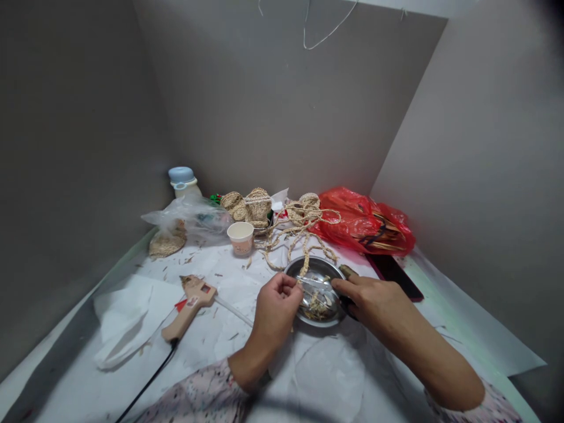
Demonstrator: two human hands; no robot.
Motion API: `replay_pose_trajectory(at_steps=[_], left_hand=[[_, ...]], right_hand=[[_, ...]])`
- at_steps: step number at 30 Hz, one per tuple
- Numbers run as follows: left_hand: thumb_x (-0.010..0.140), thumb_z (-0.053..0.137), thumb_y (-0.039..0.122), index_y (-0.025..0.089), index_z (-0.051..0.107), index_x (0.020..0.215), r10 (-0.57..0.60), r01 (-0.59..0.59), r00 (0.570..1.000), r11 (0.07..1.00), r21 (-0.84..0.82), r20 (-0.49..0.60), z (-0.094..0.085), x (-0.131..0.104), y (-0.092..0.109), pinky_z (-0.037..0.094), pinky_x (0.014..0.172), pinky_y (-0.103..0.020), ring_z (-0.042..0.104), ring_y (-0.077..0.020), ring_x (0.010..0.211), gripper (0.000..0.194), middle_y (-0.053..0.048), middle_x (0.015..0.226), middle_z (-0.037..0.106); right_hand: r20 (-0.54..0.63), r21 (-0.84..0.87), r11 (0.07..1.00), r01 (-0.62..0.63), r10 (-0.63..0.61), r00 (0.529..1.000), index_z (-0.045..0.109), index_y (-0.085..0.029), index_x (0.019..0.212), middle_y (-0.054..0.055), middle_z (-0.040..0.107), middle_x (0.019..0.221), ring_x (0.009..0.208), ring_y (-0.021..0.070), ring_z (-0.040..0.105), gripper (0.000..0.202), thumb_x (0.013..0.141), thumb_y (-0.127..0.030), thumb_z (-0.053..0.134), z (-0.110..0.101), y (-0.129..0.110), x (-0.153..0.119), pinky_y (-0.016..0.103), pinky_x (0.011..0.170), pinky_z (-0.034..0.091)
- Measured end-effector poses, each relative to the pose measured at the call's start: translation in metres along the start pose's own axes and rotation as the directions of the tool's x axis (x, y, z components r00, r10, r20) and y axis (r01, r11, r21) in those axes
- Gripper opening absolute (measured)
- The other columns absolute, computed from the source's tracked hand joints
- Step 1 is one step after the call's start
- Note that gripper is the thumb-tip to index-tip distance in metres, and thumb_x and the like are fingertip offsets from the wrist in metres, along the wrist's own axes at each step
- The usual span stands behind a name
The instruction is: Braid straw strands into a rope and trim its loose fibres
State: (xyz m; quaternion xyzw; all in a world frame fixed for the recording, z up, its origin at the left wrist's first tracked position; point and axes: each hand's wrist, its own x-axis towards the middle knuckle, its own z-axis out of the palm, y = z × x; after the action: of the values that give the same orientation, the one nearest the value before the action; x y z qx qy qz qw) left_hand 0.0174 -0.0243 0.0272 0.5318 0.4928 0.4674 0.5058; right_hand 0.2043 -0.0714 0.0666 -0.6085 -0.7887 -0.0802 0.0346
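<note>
Dim, soft light; left wall (79,164) darkest; metal bowl (319,324) glints; wide-angle edges stretched

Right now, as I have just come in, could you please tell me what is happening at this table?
The left hand pinches a braided cord above a metal bowl with straw-like scraps in it. The right hand holds what looks like scissors, reaching over the same bowl. The glue gun lies off to the left, untouched.

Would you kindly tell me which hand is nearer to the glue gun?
Left. The left hand is to the right of the glue gun, apart from it; the right hand is farther off, at the right side of the metal bowl.
</note>
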Motion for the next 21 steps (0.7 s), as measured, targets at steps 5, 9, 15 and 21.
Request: replay_pose_trajectory(at_steps=[5,9,15,21], left_hand=[[0.065,0.063,0.029,0.016,0.057,0.065,-0.011,0.011,1.000,1.000,-0.023,-0.003,0.000,-0.001,0.002,0.030,0.048,-0.020,0.040,-0.0092,0.049,0.015,0.004,0.054,0.049],[0.065,0.063,0.028,0.016,0.058,0.065,-0.012,0.012,1.000,1.000,-0.011,0.006,-0.001,0.000,0.000,0.030,0.048,-0.020,0.040,-0.0091,0.048,0.013,0.005,0.053,0.049],[0.067,0.061,0.025,0.016,0.070,0.079,0.064,-0.063,0.998,0.993,0.095,-0.003,-0.003,0.002,-0.006,0.034,0.053,-0.022,0.047,-0.0124,0.055,0.017,0.002,0.060,0.057],[0.073,0.062,0.029,0.016,0.072,0.082,0.138,-0.131,0.990,0.979,0.156,-0.031,-0.003,-0.001,-0.003,0.037,0.056,-0.023,0.048,-0.0137,0.058,0.019,0.000,0.061,0.058]], right_hand=[[0.004,0.015,1.000,0.018,-0.018,1.000,0.064,-0.028,0.094,-0.001,0.066,0.074,0.065,0.0155,0.062,0.031,0.075,-0.005,0.053,0.000,0.002,0.001,0.027,0.051,0.019],[0.032,0.066,0.998,0.024,-0.026,0.999,0.065,-0.028,0.091,-0.002,0.067,0.075,0.066,0.0147,0.064,0.029,0.073,-0.007,0.057,-0.001,0.005,-0.001,0.025,0.052,0.025],[-0.084,0.051,0.998,-0.034,0.038,0.996,0.065,-0.032,0.104,-0.002,0.072,0.091,0.076,0.0164,0.067,0.037,0.072,-0.013,0.061,-0.008,0.015,-0.009,0.024,0.052,0.031],[-0.006,0.009,0.997,-0.080,0.080,0.997,0.065,-0.031,0.102,-0.002,0.072,0.088,0.072,0.0175,0.067,0.035,0.072,-0.013,0.062,-0.014,0.013,-0.010,0.024,0.050,0.028]])
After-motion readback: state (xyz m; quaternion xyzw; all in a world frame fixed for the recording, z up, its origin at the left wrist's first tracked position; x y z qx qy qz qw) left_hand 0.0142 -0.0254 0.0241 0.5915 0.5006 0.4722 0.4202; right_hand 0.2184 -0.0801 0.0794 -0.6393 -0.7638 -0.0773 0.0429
